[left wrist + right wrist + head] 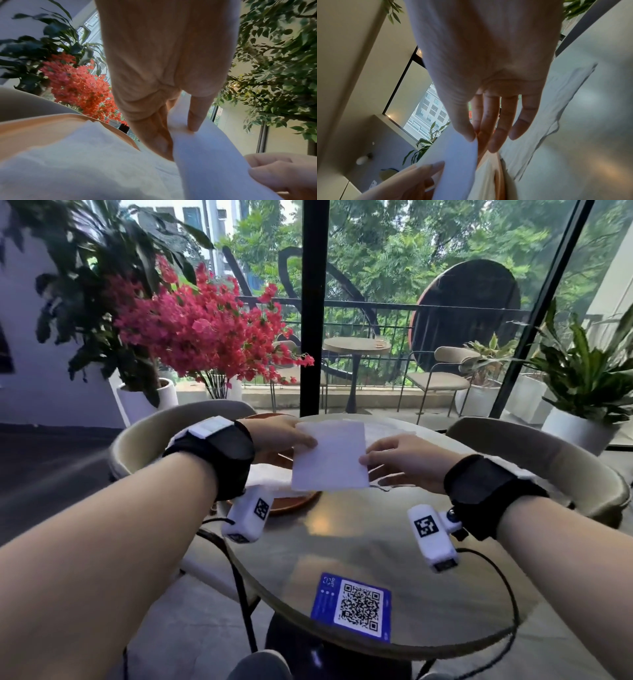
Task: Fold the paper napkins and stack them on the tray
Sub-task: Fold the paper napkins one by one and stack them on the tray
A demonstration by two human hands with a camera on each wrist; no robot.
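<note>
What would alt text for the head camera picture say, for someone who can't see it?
Two bare hands, left hand and right hand, pinch opposite edges of a white paper napkin above a round table. A brown tray holding napkins lies under the left hand; a blue QR-code card lies nearer the viewer.

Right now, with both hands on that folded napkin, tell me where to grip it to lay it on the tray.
Keep pinching the folded napkin at its two side edges, left hand from the left, right hand from the right. It is thin, limp and held in the air, so opposite edges should keep it flat. The tray lies below, to the left.
</note>
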